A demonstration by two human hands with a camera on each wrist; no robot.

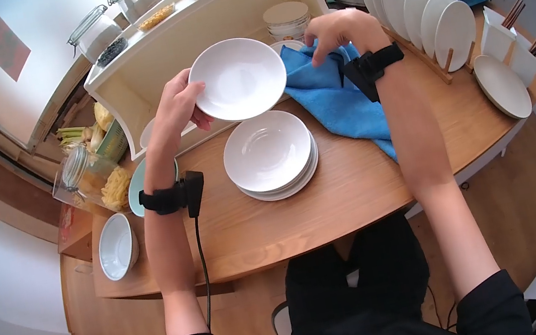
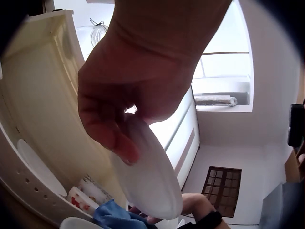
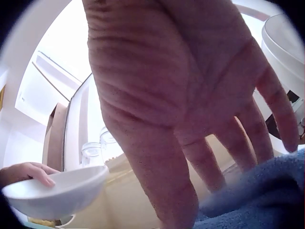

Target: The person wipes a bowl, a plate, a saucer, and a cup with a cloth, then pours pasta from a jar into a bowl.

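A white shallow bowl [image 1: 238, 78] is held up by its left rim in the left hand [image 1: 177, 108], thumb on the inner side. In the left wrist view the fingers of the left hand [image 2: 128, 90] pinch the edge of the bowl [image 2: 147, 171]. Below it a stack of white dishes [image 1: 269, 153] stands on the table. The right hand [image 1: 348, 31] is over a blue cloth [image 1: 335, 102], its fingers spread and slightly bent. The right wrist view shows the fingers of the right hand [image 3: 190, 95] pointing down at the cloth [image 3: 252, 195]; whether they touch it is unclear.
Behind the stack is a cream shelf [image 1: 190, 52] with jars on top and stacked bowls [image 1: 287, 17] inside. Plates stand in a wooden rack [image 1: 432, 63] at the right, beside white chopstick holders [image 1: 503, 43]. A pale bowl [image 1: 117, 246] sits near the table's left edge.
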